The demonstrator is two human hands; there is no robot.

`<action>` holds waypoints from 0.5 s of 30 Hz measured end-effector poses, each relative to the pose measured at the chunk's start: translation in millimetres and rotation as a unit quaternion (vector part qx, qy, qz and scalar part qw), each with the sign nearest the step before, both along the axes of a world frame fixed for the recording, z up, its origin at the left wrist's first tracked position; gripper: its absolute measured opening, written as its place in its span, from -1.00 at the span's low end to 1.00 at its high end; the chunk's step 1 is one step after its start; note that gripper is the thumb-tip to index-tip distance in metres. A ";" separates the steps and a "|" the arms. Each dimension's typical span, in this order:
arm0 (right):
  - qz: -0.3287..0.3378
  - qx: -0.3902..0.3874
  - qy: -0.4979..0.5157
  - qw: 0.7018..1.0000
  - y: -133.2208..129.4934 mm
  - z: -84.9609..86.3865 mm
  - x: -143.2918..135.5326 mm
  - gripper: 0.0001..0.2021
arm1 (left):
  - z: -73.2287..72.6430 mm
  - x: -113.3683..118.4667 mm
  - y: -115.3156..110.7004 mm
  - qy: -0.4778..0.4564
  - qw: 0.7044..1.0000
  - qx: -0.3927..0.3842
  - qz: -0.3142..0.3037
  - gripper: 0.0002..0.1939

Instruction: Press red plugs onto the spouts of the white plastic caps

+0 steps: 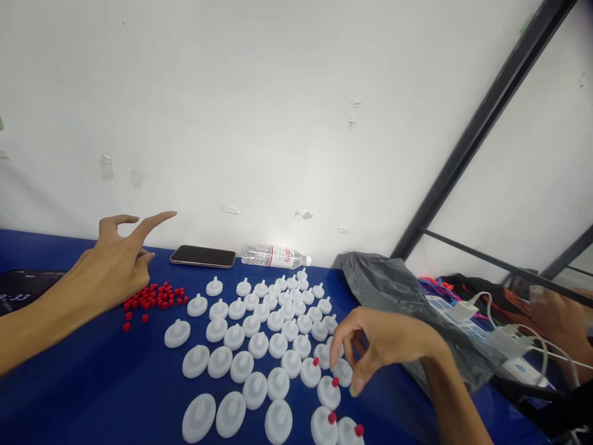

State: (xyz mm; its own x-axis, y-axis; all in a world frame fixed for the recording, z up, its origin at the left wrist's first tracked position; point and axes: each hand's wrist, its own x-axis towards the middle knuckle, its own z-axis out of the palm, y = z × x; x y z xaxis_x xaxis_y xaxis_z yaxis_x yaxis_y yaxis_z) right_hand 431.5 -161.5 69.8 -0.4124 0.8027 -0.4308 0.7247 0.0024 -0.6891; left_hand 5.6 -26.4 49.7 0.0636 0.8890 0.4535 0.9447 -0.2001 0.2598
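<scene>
Many white spouted caps (254, 390), each a round disc with a short nozzle standing up, are spread over the blue table. Small red tip caps (154, 298) lie in a loose pile at the left. A few white caps at the front right, such as one white cap (324, 426), carry a red tip on the nozzle. Over the red pile hovers my left hand (115, 266), index finger stretched out, with nothing visible in it. My right hand (384, 340) hangs beside the red-tipped white caps at the right, thumb and index finger apart, and no held thing shows.
Along the wall lie a phone (202, 256) and a clear plastic bottle (273, 255). A dark device with lit digits (21, 287) is at the far left. Right of the caps are a grey plastic bag (384, 284), white chargers with cables (503, 337) and another person's blurred hand (558, 315).
</scene>
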 end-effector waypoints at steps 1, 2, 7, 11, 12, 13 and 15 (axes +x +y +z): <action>0.007 -0.010 0.003 1.000 -0.3 -0.4 -4.4 -0.49 | 2.0 3.1 -3.0 -0.009 1.000 -0.002 0.001 -0.27; 0.010 -0.020 0.006 1.000 -0.9 -0.6 -9.2 -0.49 | 3.9 5.8 -5.6 -0.022 1.000 -0.007 0.002 -0.25; -0.001 -0.044 0.024 0.999 -5.8 0.1 -26.8 -0.64 | 9.6 11.0 -13.6 -0.074 0.997 -0.027 -0.007 -0.26; 0.002 -0.008 0.034 0.999 -8.4 2.9 -24.3 -0.67 | 11.5 12.7 -17.3 -0.074 0.997 -0.026 -0.005 -0.26; 0.001 0.007 0.031 0.999 -9.4 5.1 -22.6 -0.67 | 12.0 13.8 -18.5 -0.081 0.996 -0.026 -0.007 -0.26; -0.004 0.027 0.029 0.999 -10.7 8.0 -20.9 -0.68 | 12.6 15.3 -20.0 -0.089 0.996 -0.026 -0.012 -0.25; -0.025 0.088 0.034 0.995 -13.6 14.6 -18.8 -0.71 | 13.7 18.8 -23.3 -0.110 0.993 -0.025 -0.027 -0.24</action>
